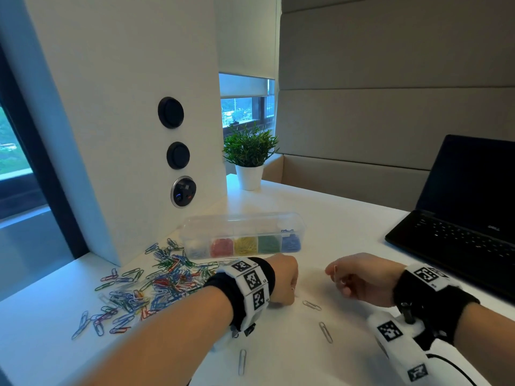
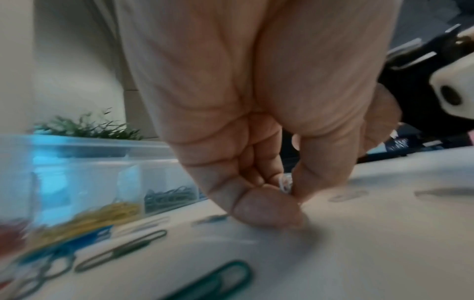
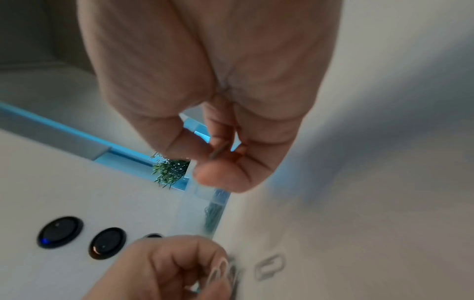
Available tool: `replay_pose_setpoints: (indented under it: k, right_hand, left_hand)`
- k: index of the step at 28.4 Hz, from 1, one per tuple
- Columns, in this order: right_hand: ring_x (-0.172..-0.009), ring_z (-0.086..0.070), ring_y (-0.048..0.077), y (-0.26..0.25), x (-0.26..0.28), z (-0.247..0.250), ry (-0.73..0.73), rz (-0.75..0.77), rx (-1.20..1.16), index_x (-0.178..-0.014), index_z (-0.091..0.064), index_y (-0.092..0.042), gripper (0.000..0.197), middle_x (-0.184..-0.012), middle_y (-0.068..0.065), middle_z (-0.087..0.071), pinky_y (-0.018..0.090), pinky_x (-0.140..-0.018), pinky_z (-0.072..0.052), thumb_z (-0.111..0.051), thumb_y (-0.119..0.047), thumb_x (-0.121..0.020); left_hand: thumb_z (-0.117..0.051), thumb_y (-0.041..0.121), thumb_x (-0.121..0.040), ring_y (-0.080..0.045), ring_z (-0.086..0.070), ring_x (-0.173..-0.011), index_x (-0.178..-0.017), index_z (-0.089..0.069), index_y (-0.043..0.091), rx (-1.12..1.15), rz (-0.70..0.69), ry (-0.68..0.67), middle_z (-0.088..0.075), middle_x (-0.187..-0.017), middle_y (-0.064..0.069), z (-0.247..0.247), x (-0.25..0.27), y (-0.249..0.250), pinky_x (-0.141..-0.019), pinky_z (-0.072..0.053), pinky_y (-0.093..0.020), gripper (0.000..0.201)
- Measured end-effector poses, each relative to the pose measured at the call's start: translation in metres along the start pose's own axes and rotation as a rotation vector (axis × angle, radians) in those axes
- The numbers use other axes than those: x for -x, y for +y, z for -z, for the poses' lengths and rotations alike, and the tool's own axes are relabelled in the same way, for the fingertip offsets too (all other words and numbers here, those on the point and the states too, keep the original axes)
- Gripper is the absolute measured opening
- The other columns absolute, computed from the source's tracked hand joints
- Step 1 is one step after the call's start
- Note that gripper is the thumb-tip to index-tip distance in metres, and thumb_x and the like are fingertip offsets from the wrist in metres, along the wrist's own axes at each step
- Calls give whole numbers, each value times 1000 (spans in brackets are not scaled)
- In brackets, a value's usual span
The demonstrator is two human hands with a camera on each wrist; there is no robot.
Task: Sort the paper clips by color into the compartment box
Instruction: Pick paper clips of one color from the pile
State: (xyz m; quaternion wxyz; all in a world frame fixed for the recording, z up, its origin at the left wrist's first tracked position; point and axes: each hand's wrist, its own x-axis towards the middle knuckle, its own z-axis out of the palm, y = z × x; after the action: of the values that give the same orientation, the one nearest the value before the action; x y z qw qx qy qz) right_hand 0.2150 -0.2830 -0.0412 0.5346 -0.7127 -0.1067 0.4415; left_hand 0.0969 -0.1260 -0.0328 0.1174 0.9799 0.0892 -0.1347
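Dozens of mixed paper clips (image 1: 156, 285) are lying heaped at about nine o'clock from my left hand (image 1: 281, 280), well short of being sorted. I am holding that hand down on the white table (image 1: 348, 235) with its fingers curled in and thumb and fingertip pinched together on what looks like a pale clip; the left wrist view shows something whitish caught there, though it is too blurred for me to be sure.

At twelve o'clock from that hand the compartment box (image 1: 242, 238) is standing open, with white, red, yellow, green and blue clips each in their own cell, white at the left end.

Three silvery-white clips (image 1: 312, 305) are lying loose on the table between my wrists, toward six o'clock.

I am keeping my right hand (image 1: 359, 280) just above the table, fingers curled, pinching a thin pale clip (image 1: 335, 271) between thumb and fingertips. A dark laptop (image 1: 459, 218) is sitting at about two o'clock from it.

To do this step well, I judge I should be gathering the pale clips with a fingertip pinch, sliding a nail under each because they lie flat. Then I should be carrying them to the leftmost cell and letting go low, so none bounces into the red one.
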Motion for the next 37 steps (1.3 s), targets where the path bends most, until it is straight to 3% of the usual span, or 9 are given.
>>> replay_pose_setpoints:
  k: [7, 13, 17, 22, 24, 26, 28, 31, 37]
  right_hand:
    - [-46, -42, 17, -11, 6, -16, -58, -199, -80, -78, -51, -9, 12, -67, 10, -50, 20, -37, -36, -47, -6, -67]
    - [-48, -47, 5, -9, 7, -39, 68, 238, 1104, -85, -70, -19, 10, -63, -9, -55, 18, -47, -39, -65, -28, -85]
    - [-75, -60, 10, -3, 9, -55, 49, 306, 1345, -89, -75, -21, 22, -80, -10, -64, 23, -72, -52, -74, -39, -77]
    - [-79, -58, 17, -3, 10, -67, 6, 273, 1487, -90, -69, -21, 14, -92, -1, -67, 25, -78, -52, -60, -29, -84]
    - [-76, -55, 19, -4, 13, -70, -14, 258, 1521, -83, -61, -23, 6, -83, -3, -60, 24, -72, -48, -57, -27, -85]
    - [-73, -53, 18, -6, 11, -67, -27, 224, 1514, -73, -56, -21, 14, -73, -6, -55, 23, -68, -44, -56, -28, -85]
    - [-64, -52, 14, -9, 8, -59, -55, 191, 1414, -64, -52, -22, 22, -64, -9, -51, 21, -62, -43, -53, -27, -86]
    - [-47, -39, 14, -10, 0, -46, -107, 96, 786, -61, -46, -18, 24, -58, -1, -45, 20, -45, -32, -46, -16, -85]
    - [-47, -33, 18, -20, -14, -36, -164, -51, -163, -64, -47, -9, 9, -69, 14, -51, 17, -36, -26, -38, -10, -65]
  left_hand:
    - [-64, 5, -90, -12, -63, -55, -90, -68, 1, 872, 92, 118, -69, -71, -7, 15, 21, -43, -61, -57, -22, 5]
    - [-53, -8, -91, -17, -57, -56, -107, -61, -7, 1541, 104, 263, -59, -75, -14, 23, 34, -71, -49, -52, -22, 17]
    - [-45, 7, -83, -19, -48, -54, -75, -56, 3, 1641, 150, 195, -50, -69, -10, 24, 40, -74, -43, -44, -23, 15]
    - [-53, 19, -96, -10, -31, -46, -79, -50, 11, 1256, 268, 206, -38, -59, 1, 25, 35, -72, -36, -25, -19, 19]
    - [-63, 28, -92, -11, -41, -50, -84, -61, 12, 859, 270, 245, -48, -63, 2, 23, 29, -73, -43, -38, -22, 19]
    - [-69, 33, -86, -12, -60, -80, -88, -73, 22, 478, 217, 267, -65, -89, 6, 19, 22, -71, -74, -53, -27, 12]
    - [-68, 39, -86, -12, -56, -109, -102, -73, 33, 202, 176, 223, -62, -116, 12, 15, 19, -64, -99, -40, -24, 18]
    - [-66, 35, -88, -11, -53, -117, -110, -73, 27, 56, 118, 192, -62, -123, 10, 10, 9, -53, -97, -36, -21, 25]
    - [-65, 23, -89, -24, -64, -83, -87, -70, 7, -59, 153, 121, -70, -95, -8, 3, -8, -46, -80, -57, -35, 17]
